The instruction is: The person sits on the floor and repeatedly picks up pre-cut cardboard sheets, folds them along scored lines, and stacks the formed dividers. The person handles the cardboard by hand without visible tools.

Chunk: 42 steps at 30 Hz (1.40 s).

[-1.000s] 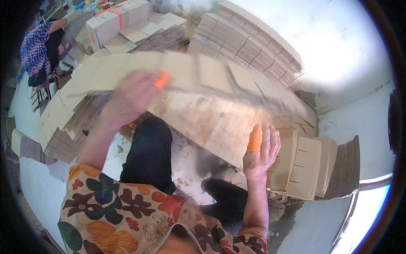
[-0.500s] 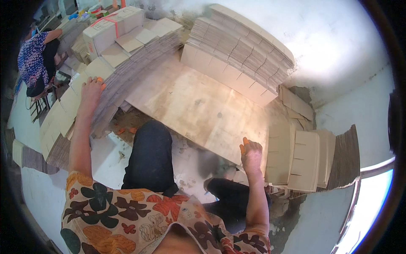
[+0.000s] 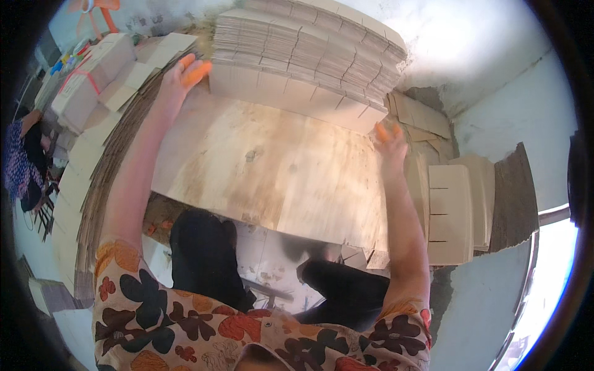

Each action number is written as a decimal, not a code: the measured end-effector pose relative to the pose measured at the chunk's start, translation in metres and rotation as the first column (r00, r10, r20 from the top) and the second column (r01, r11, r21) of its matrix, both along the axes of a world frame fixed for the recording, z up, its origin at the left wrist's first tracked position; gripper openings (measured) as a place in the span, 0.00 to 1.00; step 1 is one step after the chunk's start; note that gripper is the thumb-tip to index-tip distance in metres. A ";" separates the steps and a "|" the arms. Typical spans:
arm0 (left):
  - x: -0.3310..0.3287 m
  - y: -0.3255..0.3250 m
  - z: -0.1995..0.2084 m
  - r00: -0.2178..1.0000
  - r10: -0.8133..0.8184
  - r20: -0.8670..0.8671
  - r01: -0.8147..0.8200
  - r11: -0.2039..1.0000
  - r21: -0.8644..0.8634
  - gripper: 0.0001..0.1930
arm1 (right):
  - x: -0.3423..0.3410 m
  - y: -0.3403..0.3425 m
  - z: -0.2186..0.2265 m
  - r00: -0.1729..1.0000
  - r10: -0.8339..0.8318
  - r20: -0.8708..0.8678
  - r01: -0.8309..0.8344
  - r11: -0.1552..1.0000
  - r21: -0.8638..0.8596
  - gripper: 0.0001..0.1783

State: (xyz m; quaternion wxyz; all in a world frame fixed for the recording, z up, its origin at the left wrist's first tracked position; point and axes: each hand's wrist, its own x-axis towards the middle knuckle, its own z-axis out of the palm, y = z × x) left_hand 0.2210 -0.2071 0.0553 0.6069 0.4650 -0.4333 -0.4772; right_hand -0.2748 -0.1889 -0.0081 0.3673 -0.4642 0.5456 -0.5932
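Observation:
A tall stack of slotted cardboard sheets (image 3: 303,52) stands at the far side of a wooden board (image 3: 266,161), with slotted pieces upright along its front. My left hand (image 3: 180,77), orange coverings on its fingers, is stretched out by the stack's left end, fingers apart. By the lower right end of the stack is my right hand (image 3: 391,145), also with orange finger coverings. Its fingers are spread and slightly blurred, and I see nothing held in it. Whether either hand touches the cardboard is hard to tell.
A long row of cardboard pieces (image 3: 93,167) runs along the left, with a strapped carton (image 3: 93,80) on it. More slotted cardboard (image 3: 448,213) is piled at the right, near the wall. A person in a patterned top (image 3: 25,154) sits at the far left.
Both hands have reached forward: the left from the cardboard row at the left to the far stack's left end, the right from the board's near right side to its right end. My view has turned left.

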 end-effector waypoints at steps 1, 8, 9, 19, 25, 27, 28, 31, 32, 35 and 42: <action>0.012 -0.032 -0.019 0.990 0.003 -0.137 -0.001 1.000 0.013 0.28 | 0.017 -0.009 0.024 0.998 -0.061 0.022 0.059 0.995 0.081 0.39; 0.027 -0.179 -0.067 0.937 0.248 0.245 -0.265 0.963 0.040 0.19 | -0.057 -0.118 0.013 0.977 -0.042 0.210 0.023 0.996 0.089 0.34; 0.034 -0.188 -0.071 0.931 0.225 0.289 -0.247 0.968 0.039 0.20 | -0.038 -0.122 0.021 0.994 -0.060 0.086 0.050 0.992 0.115 0.33; 0.034 -0.232 -0.083 0.901 0.128 0.414 -0.172 0.983 0.070 0.26 | -0.070 -0.194 -0.003 0.962 0.004 -0.271 0.023 0.995 0.097 0.40; 0.132 -0.266 -0.104 0.916 0.127 0.379 -0.132 0.991 -0.014 0.33 | -0.048 -0.200 0.008 0.988 0.138 -0.069 -0.127 0.980 0.151 0.39; 0.104 -0.268 -0.101 0.964 0.107 0.243 -0.124 0.991 0.056 0.31 | -0.050 -0.194 0.006 0.988 0.083 -0.129 -0.065 0.988 0.138 0.39; 0.087 -0.265 -0.094 0.979 0.102 0.174 -0.119 0.989 0.087 0.29 | -0.050 -0.190 0.008 0.986 0.058 -0.158 -0.038 0.991 0.127 0.38; 0.056 -0.243 -0.077 0.969 0.223 0.110 -0.231 0.970 0.072 0.25 | -0.063 -0.186 0.011 0.991 0.113 -0.073 -0.104 0.988 0.115 0.28; 0.054 -0.236 -0.075 0.982 0.182 0.053 -0.184 0.982 0.051 0.25 | -0.060 -0.186 0.012 0.988 0.148 0.032 -0.151 0.982 0.113 0.26; 0.054 -0.228 -0.074 0.993 0.081 -0.082 -0.083 0.996 -0.014 0.24 | -0.052 -0.188 0.014 0.943 0.210 0.258 -0.236 0.969 0.074 0.22; 0.038 -0.220 -0.067 0.980 0.137 -0.147 -0.157 0.978 -0.134 0.21 | -0.036 -0.185 0.012 0.954 0.130 0.272 -0.120 0.991 -0.054 0.25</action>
